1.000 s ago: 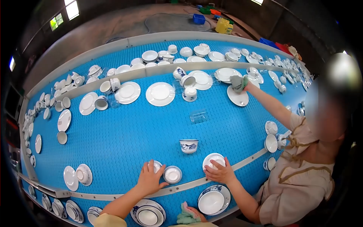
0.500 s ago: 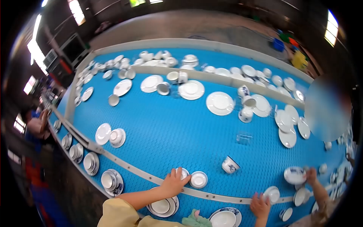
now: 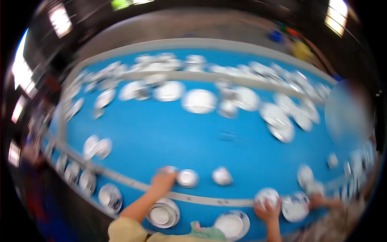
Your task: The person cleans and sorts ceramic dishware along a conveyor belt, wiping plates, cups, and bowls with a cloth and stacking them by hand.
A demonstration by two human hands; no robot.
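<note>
My left hand (image 3: 163, 180) is closed around a small white bowl (image 3: 171, 169), mostly hidden under the fingers. Right beside it sits another small white bowl or saucer (image 3: 188, 178), and a white cup (image 3: 222, 176) lies farther right. At the right, my right hand (image 3: 266, 210) has its fingers against the side of a white bowl (image 3: 267, 195), just over the near rail. Below the left forearm, a bowl stacked on plates (image 3: 163, 213) stands on the near strip. A second plate with a bowl (image 3: 232, 224) lies nearer the middle. Motion blurs the view.
A blue belt (image 3: 161, 137) carries many white plates, cups and bowls, mostly along its far side. A pale rail (image 3: 201, 199) divides off the near strip. Another person's hand (image 3: 318, 200) holds a blue-patterned bowl (image 3: 295, 207) at the right. More dish stacks (image 3: 110, 198) line the left.
The whole view has swung, shifting the dishes leftward. My right hand has come up onto the white bowl. The other person's patterned bowl has moved nearer, over the rail.
</note>
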